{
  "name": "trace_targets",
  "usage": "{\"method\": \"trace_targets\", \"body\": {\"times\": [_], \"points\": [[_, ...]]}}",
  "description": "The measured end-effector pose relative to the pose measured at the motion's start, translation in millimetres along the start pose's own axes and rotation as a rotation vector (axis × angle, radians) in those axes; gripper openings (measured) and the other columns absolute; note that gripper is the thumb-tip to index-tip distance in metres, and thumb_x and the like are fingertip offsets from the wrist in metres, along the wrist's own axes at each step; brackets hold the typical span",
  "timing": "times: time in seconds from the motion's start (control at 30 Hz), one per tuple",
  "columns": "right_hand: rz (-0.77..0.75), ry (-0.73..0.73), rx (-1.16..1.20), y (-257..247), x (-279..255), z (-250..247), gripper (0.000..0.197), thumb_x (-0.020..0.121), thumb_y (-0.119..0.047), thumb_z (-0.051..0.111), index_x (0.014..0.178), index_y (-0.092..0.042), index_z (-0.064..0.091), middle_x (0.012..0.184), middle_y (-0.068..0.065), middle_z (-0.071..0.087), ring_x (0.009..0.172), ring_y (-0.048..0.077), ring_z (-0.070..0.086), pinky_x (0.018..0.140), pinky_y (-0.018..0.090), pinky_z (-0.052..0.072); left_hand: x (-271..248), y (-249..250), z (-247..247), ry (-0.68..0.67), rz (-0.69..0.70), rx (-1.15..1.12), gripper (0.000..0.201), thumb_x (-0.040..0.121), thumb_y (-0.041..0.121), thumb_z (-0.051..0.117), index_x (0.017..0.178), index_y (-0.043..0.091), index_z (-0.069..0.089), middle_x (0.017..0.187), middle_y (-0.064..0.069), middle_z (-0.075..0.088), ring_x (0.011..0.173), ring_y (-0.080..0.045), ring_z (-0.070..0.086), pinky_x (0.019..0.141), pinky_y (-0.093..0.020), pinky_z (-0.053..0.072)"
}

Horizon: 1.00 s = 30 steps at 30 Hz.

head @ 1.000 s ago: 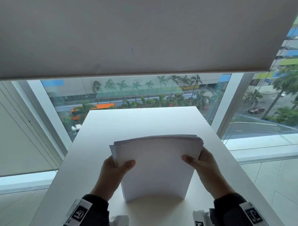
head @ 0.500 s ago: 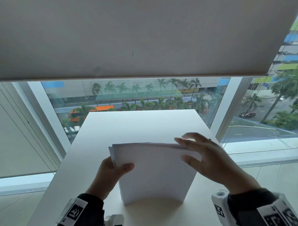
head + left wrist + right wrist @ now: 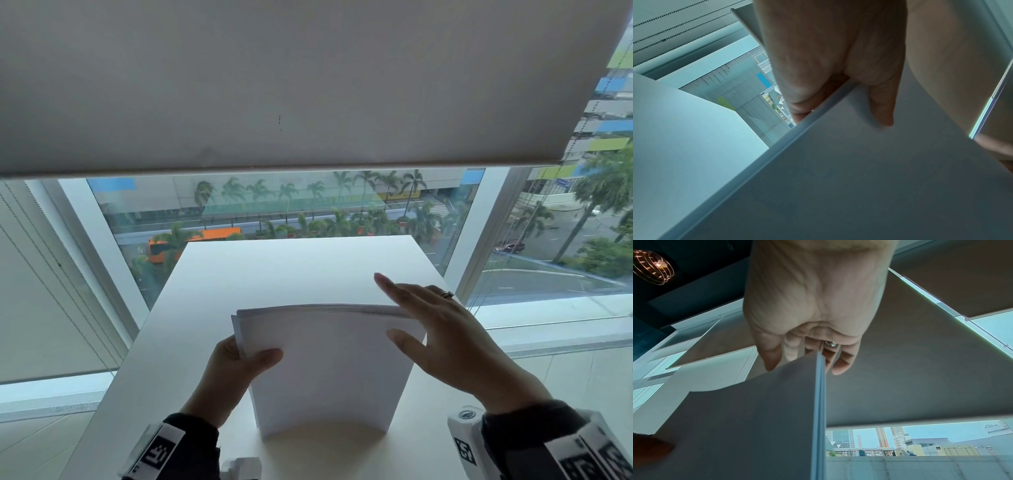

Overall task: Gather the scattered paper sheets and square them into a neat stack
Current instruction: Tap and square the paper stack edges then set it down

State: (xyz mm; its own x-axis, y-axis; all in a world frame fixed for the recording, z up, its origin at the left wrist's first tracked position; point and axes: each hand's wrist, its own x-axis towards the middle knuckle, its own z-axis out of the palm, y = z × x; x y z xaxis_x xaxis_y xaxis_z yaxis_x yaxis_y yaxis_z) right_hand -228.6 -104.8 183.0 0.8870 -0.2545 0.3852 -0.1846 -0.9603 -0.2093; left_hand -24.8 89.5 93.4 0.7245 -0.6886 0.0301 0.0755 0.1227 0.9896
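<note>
Head view: paper stack [image 3: 329, 370] stands on its near edge on the white table [image 3: 274, 274], bowed. Left hand [image 3: 236, 373] grips the stack's left edge, thumb on the near face. Right hand [image 3: 442, 332] is flat, fingers straight, over the top right corner, ring [image 3: 447, 294] on one finger.

Left wrist view: left hand [image 3: 834, 65] pinches the stack [image 3: 859, 178] edge, thumb on the sheet.

Right wrist view: right hand [image 3: 809, 308], straight fingers touching the stack [image 3: 756, 426] top edge; roller blind [image 3: 910, 369] behind.
</note>
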Motion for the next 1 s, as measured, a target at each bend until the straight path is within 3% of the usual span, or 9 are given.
{"method": "trace_targets", "body": {"times": [0.13, 0.2, 0.27, 0.4, 0.57, 0.77, 0.83, 0.9, 1.0], "points": [[-0.012, 0.024, -0.008, 2, -2, -2, 0.055, 0.079, -0.042, 0.048, 0.132, -0.032, 0.049, 0.121, -0.011, 0.064, 0.104, 0.014, 0.059, 0.088, 0.025, 0.048, 1, 0, -3, -0.018, -0.001, 0.010, 0.044, 0.038, 0.031, 0.082, 0.076, 0.011, 0.077, 0.081, -0.006, 0.076, 0.076, -0.015, 0.071, 0.066, -0.020, 0.056], [-0.003, 0.018, -0.017, 4, -1, -3, 0.060, 0.078, -0.043, 0.048, 0.137, -0.031, 0.042, 0.123, -0.014, 0.061, 0.107, 0.010, 0.054, 0.088, 0.022, 0.043, 2, 1, -5, -0.035, 0.003, 0.020, 0.054, 0.031, 0.037, 0.087, 0.077, 0.011, 0.077, 0.081, -0.006, 0.077, 0.075, -0.014, 0.071, 0.065, -0.020, 0.056], [-0.015, -0.017, -0.040, 6, 0, -2, 0.061, 0.077, -0.044, 0.047, 0.136, -0.031, 0.045, 0.122, -0.010, 0.063, 0.109, 0.012, 0.054, 0.090, 0.023, 0.040, 4, 2, -5, -0.051, -0.006, 0.022, 0.046, 0.035, 0.032, 0.085, 0.076, 0.014, 0.078, 0.080, -0.005, 0.077, 0.074, -0.013, 0.071, 0.066, -0.021, 0.055], [0.023, -0.008, -0.048, 8, 1, -1, 0.061, 0.077, -0.046, 0.046, 0.137, -0.033, 0.041, 0.089, -0.013, 0.062, 0.093, 0.011, 0.051, 0.084, 0.030, 0.047, 5, 3, -3, -0.052, -0.008, -0.004, 0.033, 0.045, 0.030, 0.077, 0.075, 0.015, 0.078, 0.080, -0.004, 0.077, 0.075, -0.013, 0.071, 0.066, -0.020, 0.055], [0.046, -0.071, -0.075, -2, 3, -6, 0.064, 0.078, -0.045, 0.042, 0.141, -0.033, 0.035, 0.078, -0.015, 0.053, 0.073, 0.011, 0.048, 0.074, 0.027, 0.047, 4, 1, -3, -0.037, -0.008, -0.009, 0.034, 0.046, 0.030, 0.077, 0.076, 0.014, 0.077, 0.082, -0.005, 0.076, 0.077, -0.014, 0.071, 0.068, -0.021, 0.056], [0.006, -0.049, -0.305, -24, 15, -1, 0.063, 0.073, -0.045, 0.044, 0.134, -0.030, 0.044, 0.070, -0.010, 0.064, 0.068, 0.017, 0.066, 0.081, 0.039, 0.052, 4, 2, -3, -0.041, -0.013, 0.014, 0.036, 0.046, 0.031, 0.077, 0.077, 0.013, 0.076, 0.081, -0.004, 0.076, 0.076, -0.013, 0.070, 0.068, -0.021, 0.055], [-0.025, -0.106, -0.303, -36, 21, -1, 0.068, 0.075, -0.046, 0.043, 0.140, -0.029, 0.036, 0.086, -0.009, 0.065, 0.075, 0.019, 0.067, 0.083, 0.040, 0.051, 4, 3, -3, -0.054, -0.017, 0.017, 0.040, 0.045, 0.030, 0.078, 0.080, 0.012, 0.075, 0.083, -0.004, 0.076, 0.077, -0.014, 0.071, 0.068, -0.020, 0.055], [-0.032, -0.226, -0.257, -44, 28, 2, 0.074, 0.083, -0.045, 0.045, 0.148, -0.033, 0.011, 0.111, -0.003, 0.058, 0.097, 0.025, 0.061, 0.091, 0.040, 0.046, 4, 3, -2, -0.060, -0.020, 0.021, 0.044, 0.045, 0.030, 0.078, 0.084, 0.010, 0.073, 0.083, -0.004, 0.076, 0.079, -0.014, 0.071, 0.068, -0.021, 0.055], [-0.063, -0.251, -0.186, -58, 36, 6, 0.080, 0.087, -0.044, 0.046, 0.145, -0.040, -0.010, 0.124, 0.001, 0.050, 0.108, 0.028, 0.053, 0.093, 0.040, 0.043, 3, 2, -1, -0.056, -0.019, 0.035, 0.050, 0.046, 0.032, 0.078, 0.090, 0.007, 0.072, 0.086, -0.006, 0.076, 0.081, -0.017, 0.070, 0.071, -0.024, 0.055]]}}
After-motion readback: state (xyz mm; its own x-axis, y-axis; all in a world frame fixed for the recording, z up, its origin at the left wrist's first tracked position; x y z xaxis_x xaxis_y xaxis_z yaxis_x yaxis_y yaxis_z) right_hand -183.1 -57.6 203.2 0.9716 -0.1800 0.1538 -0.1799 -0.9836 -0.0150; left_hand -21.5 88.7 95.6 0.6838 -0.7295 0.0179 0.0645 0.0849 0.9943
